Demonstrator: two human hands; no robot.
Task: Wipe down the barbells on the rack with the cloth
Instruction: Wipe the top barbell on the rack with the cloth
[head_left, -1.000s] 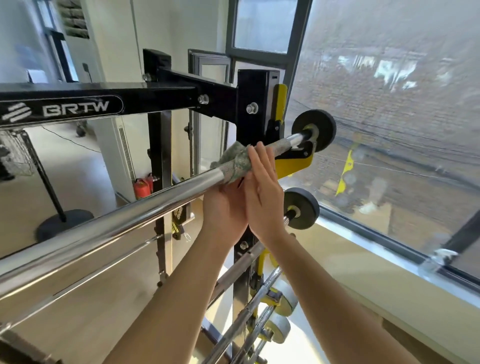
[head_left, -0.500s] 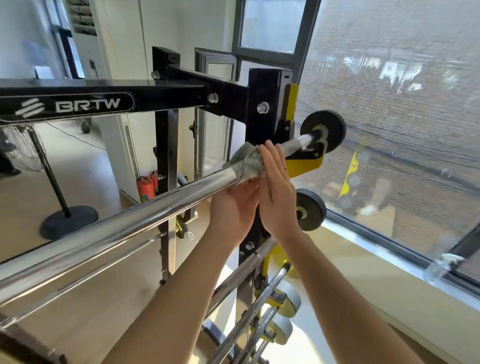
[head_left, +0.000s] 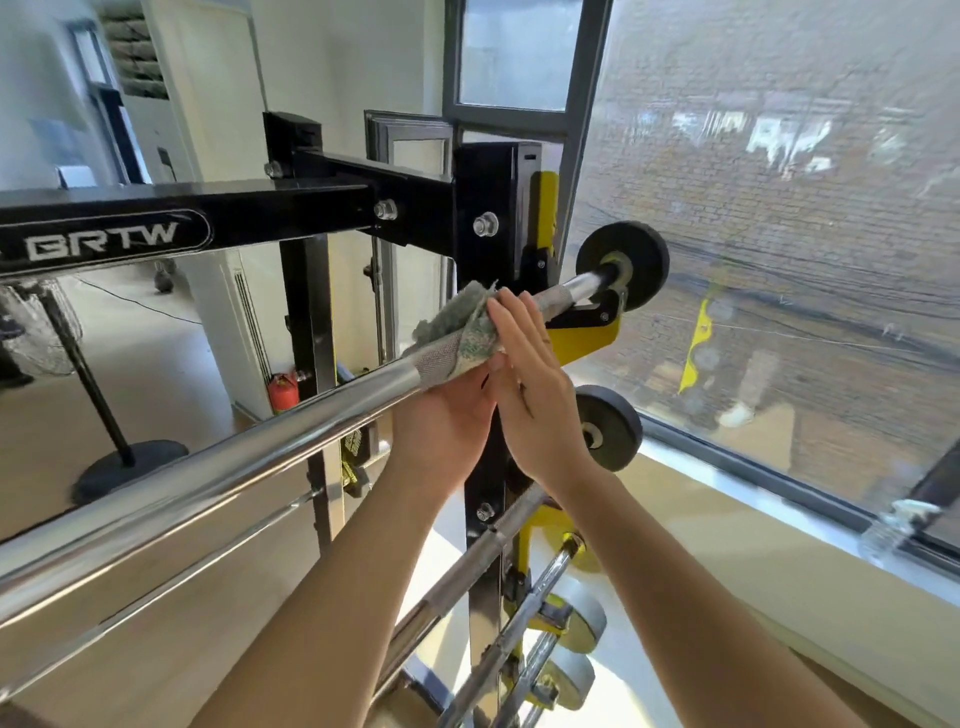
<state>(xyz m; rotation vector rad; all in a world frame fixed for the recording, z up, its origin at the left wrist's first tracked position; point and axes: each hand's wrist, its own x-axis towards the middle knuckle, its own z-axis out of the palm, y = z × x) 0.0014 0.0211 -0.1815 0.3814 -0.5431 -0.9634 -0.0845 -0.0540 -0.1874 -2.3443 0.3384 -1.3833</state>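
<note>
A chrome barbell (head_left: 234, 457) lies across the top of the black rack (head_left: 488, 291), its far end in a yellow hook with a black end disc (head_left: 631, 260). A grey-green cloth (head_left: 462, 327) is draped over the bar's knurled part beside the upright. My left hand (head_left: 447, 421) cups the bar and cloth from below. My right hand (head_left: 535, 395) lies flat with straight fingers, pressing the cloth on the near side. Lower barbells (head_left: 483, 561) sit on hooks beneath.
A large window (head_left: 779, 260) and its sill run along the right. The rack's black crossbeam marked BRTW (head_left: 156, 228) spans just above the bar. A black stand with a round base (head_left: 124, 462) and a red fire extinguisher (head_left: 283, 389) are on the floor at left.
Both hands stay at the same place on the bar beside the upright. The cloth has ridden up and its edge now sticks out above the bar. The view has shifted slightly.
</note>
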